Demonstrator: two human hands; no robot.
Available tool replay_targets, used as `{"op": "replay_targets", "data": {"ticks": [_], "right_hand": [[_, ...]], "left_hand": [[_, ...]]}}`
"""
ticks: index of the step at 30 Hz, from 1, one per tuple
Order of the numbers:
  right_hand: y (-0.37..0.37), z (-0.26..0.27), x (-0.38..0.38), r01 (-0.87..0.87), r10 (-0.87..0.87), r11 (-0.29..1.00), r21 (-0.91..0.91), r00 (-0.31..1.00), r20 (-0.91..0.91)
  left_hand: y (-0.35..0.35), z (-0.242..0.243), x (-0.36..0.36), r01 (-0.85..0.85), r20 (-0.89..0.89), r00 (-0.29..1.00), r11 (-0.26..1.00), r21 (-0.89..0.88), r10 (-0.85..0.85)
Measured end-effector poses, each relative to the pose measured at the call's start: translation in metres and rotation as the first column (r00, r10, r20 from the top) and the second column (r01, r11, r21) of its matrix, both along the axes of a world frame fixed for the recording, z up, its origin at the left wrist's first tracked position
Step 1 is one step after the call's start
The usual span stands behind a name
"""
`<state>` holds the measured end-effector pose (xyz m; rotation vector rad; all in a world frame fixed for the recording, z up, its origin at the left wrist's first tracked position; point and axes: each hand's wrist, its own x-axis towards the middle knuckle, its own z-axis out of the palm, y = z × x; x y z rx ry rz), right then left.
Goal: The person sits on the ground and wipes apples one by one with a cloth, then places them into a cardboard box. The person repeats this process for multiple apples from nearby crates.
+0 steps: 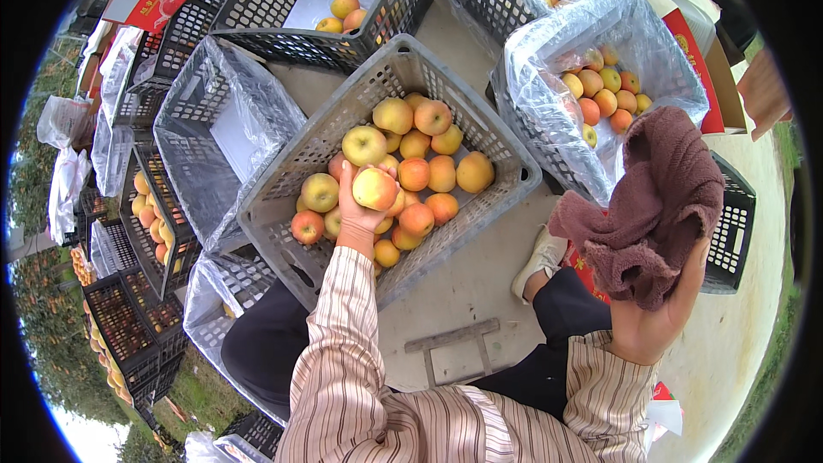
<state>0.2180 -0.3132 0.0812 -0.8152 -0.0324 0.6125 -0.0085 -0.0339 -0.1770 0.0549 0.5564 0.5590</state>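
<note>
My left hand reaches into a grey plastic crate and holds a yellow-red apple above the others, its fingers partly hidden by the fruit. Several more apples, some green-yellow and some orange-red, lie in a heap below and around it. Off to the right and raised well outside the crate, my right hand grips a brown terry cloth. The cloth is bunched and drapes over the fingers, which it mostly hides.
Behind on the right stands a plastic-lined crate holding smaller apples. A black crate with a few apples is at the back. To the left is another lined crate. A person's hand shows at the far right.
</note>
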Motion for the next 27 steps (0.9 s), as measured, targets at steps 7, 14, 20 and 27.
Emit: {"op": "replay_targets", "data": {"ticks": [7, 14, 20, 27], "right_hand": [[-0.001, -0.004, 0.004, -0.210, 0.194, 0.966, 0.153, 0.975, 0.113], [0.002, 0.005, -0.002, -0.124, 0.123, 0.992, 0.003, 0.987, 0.099], [0.003, 0.011, 0.000, -0.093, 0.097, 0.994, -0.050, 0.993, 0.066], [-0.007, 0.012, 0.004, -0.085, 0.082, 0.994, 0.075, 0.995, 0.053]], "left_hand": [[-0.021, 0.020, 0.028, 0.984, -0.990, -0.018, -0.175, -0.043, 0.139], [-0.073, -0.019, 0.058, 0.384, -0.705, -0.012, -0.648, -0.658, 0.709], [-0.069, -0.022, 0.065, 0.452, -0.737, -0.119, -0.625, -0.636, 0.665], [-0.033, 0.026, 0.033, 0.932, -0.932, 0.361, 0.025, 0.361, -0.011]]}}
